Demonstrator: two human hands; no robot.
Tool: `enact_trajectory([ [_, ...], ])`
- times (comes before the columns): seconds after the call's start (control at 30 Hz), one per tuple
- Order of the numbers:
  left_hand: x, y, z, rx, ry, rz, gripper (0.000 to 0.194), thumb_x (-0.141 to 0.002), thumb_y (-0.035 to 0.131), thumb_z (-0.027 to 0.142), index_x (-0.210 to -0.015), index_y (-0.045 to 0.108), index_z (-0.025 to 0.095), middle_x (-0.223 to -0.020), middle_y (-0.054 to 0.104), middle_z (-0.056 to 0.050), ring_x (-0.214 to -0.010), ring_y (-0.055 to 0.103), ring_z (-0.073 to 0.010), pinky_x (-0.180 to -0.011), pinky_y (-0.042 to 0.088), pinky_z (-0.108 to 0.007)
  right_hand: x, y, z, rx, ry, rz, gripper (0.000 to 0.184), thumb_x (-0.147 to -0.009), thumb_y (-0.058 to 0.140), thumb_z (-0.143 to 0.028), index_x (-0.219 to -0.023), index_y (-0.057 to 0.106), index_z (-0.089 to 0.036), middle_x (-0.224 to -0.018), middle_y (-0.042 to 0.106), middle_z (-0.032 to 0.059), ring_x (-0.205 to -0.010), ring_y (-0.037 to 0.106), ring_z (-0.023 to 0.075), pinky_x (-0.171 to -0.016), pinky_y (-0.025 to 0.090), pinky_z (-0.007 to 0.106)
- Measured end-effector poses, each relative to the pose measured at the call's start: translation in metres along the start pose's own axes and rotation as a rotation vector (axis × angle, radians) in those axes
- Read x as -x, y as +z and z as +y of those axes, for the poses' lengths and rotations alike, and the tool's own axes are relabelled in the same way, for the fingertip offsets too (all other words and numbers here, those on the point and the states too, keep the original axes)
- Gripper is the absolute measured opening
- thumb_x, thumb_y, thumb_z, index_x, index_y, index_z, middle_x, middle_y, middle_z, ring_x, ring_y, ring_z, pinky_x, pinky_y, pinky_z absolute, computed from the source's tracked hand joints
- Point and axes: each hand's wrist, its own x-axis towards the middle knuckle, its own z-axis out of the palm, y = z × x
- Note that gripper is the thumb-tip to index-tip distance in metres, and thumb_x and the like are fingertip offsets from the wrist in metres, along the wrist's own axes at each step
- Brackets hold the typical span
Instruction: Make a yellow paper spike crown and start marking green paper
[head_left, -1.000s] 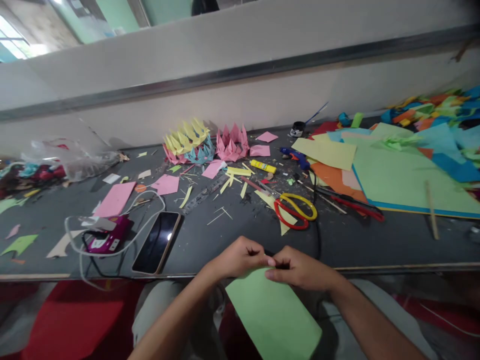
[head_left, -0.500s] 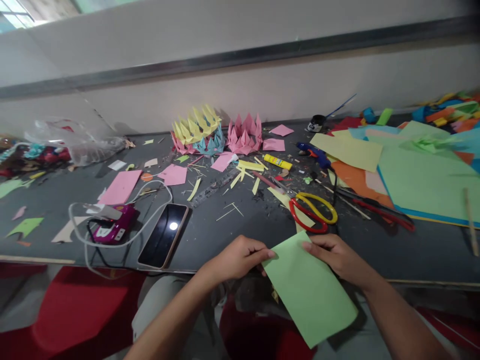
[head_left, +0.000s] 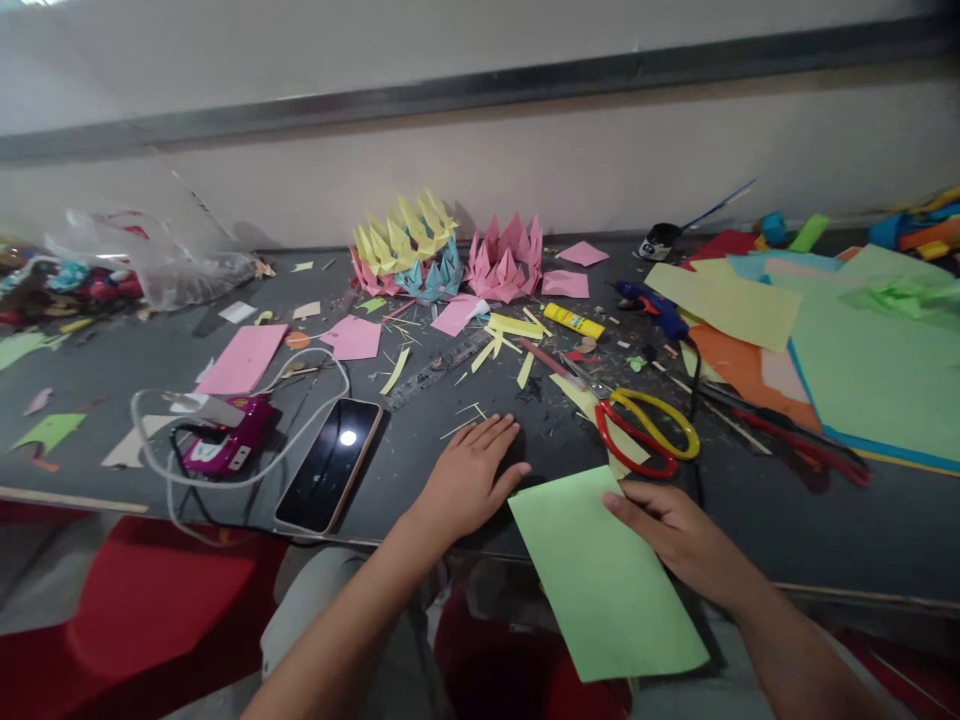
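A sheet of light green paper [head_left: 607, 580] hangs over the table's front edge, pinched at its upper right side by my right hand [head_left: 671, 535]. My left hand [head_left: 472, 475] is open, fingers spread over the dark tabletop, just left of the paper's upper corner and holding nothing. Beyond the paper lie scissors [head_left: 637, 430] with one red and one yellow handle, partly over a pale yellow paper strip. A clear ruler [head_left: 435, 372] and several yellow paper scraps [head_left: 517, 328] are farther in.
Folded paper crowns, a yellow one [head_left: 401, 240] and a pink one [head_left: 506, 260], stand near the wall. A phone [head_left: 330, 465] and a purple power adapter [head_left: 232, 435] with cables lie left. A glue stick [head_left: 574, 320], a blue glue gun [head_left: 656, 308] and stacked coloured sheets [head_left: 885, 360] occupy the right.
My left hand has let go of the green paper and moved left and forward onto the tabletop, its fingers now spread. My right hand still holds the paper. The view has shifted slightly.
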Motion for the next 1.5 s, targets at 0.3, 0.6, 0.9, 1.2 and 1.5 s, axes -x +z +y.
enact_trajectory([
  [0.3,-0.023,-0.011,-0.032,-0.299,-0.348,0.088,0.049,-0.090,0.035,0.039,-0.131,0.042,0.013,-0.139,0.040,-0.009,-0.129,0.035,-0.0235,-0.105,0.029,-0.045,-0.007,0.007,-0.005,0.060,-0.040,0.018,0.046,-0.077,0.048,-0.058,-0.068,0.063,-0.016,-0.059,0.055,0.0019,-0.056,0.046,0.0138,-0.046,0.036,0.022],
  [0.6,-0.031,-0.007,-0.031,-0.370,-0.311,0.169,0.041,-0.090,0.035,0.039,-0.123,0.053,0.023,-0.141,0.037,-0.010,-0.132,0.028,-0.0253,-0.105,0.026,-0.048,-0.008,0.012,-0.002,0.141,-0.037,-0.002,0.044,-0.079,0.047,-0.056,-0.068,0.061,-0.016,-0.056,0.050,0.0004,-0.054,0.042,0.0126,-0.046,0.033,0.023],
  [0.9,-0.031,-0.003,-0.035,-0.373,-0.362,0.212,0.051,-0.090,0.031,0.045,-0.128,0.047,0.015,-0.145,0.027,-0.011,-0.134,0.023,-0.0271,-0.106,0.022,-0.052,-0.009,0.014,-0.001,0.127,-0.017,-0.013,0.045,-0.078,0.047,-0.057,-0.064,0.060,-0.016,-0.054,0.051,0.0002,-0.051,0.043,0.0120,-0.044,0.034,0.022],
  [1.2,-0.030,-0.003,-0.033,-0.382,-0.325,0.213,0.043,-0.089,0.030,0.045,-0.118,0.056,0.024,-0.144,0.031,-0.006,-0.135,0.022,-0.0254,-0.107,0.018,-0.053,-0.009,0.015,-0.002,0.108,0.039,-0.008,0.043,-0.076,0.049,-0.056,-0.065,0.064,-0.017,-0.055,0.055,0.0000,-0.051,0.048,0.0125,-0.045,0.040,0.021],
  [1.5,-0.027,-0.007,-0.044,-0.405,-0.445,0.182,0.054,-0.089,0.027,0.048,-0.129,0.046,0.015,-0.146,0.025,-0.007,-0.136,0.017,-0.0262,-0.107,0.018,-0.055,-0.010,0.014,0.000,0.161,0.045,0.023,0.046,-0.075,0.048,-0.058,-0.063,0.063,-0.017,-0.056,0.056,0.0010,-0.052,0.049,0.0136,-0.046,0.041,0.022],
])
